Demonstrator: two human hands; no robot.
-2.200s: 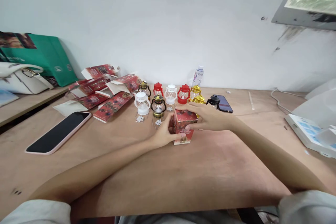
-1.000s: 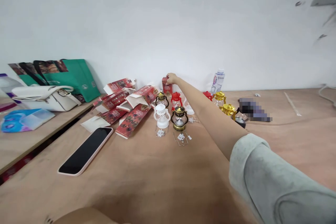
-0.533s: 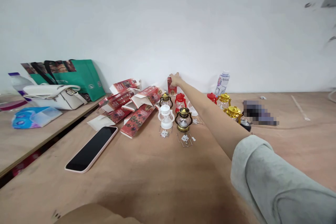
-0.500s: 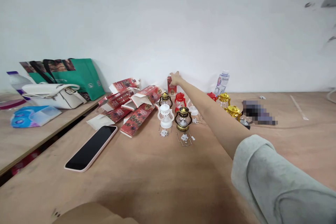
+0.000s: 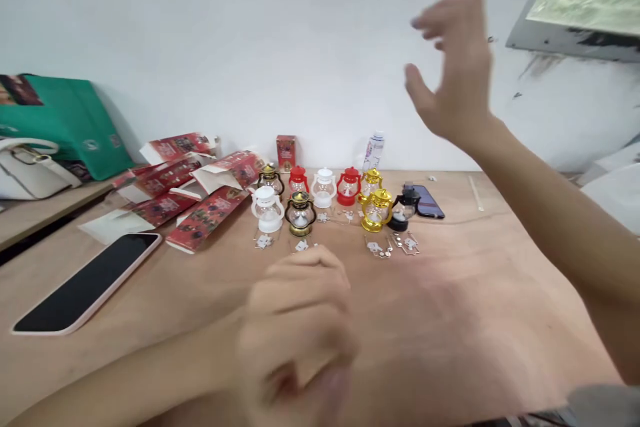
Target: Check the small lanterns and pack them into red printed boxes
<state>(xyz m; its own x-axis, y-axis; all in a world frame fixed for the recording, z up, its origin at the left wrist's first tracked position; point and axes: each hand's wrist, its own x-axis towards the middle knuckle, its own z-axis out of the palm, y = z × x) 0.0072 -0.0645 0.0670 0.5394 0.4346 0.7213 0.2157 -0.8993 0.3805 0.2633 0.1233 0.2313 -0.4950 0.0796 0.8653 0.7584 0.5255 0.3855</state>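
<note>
Two hands are up off the table (image 5: 475,293). My right hand (image 5: 453,73) hangs high in front of the wall, wrist bent back, fingers spread and loose, with nothing in it. My left hand (image 5: 295,320) is low and close to me with the knuckles curled over. It is so blurred that I cannot tell whether the fingers pinch anything.

Nearest to that left hand, just beyond the knuckles, stands the dark lantern (image 5: 301,213) with a gold cap, upright beside a white lantern (image 5: 269,209). It looks like light, thin plastic with a clear globe and a wire handle. I judge it easy to tip and best taken by the cap or the base, not the globe.

More small lanterns stand in rows behind it, a gold one (image 5: 376,210) to the right. A small red box (image 5: 285,151) stands by the wall, near a water bottle (image 5: 375,149). Flat red cartons (image 5: 210,210) lie to the left, with a phone (image 5: 87,282) nearer me and a green bag (image 5: 65,120) far left.
</note>
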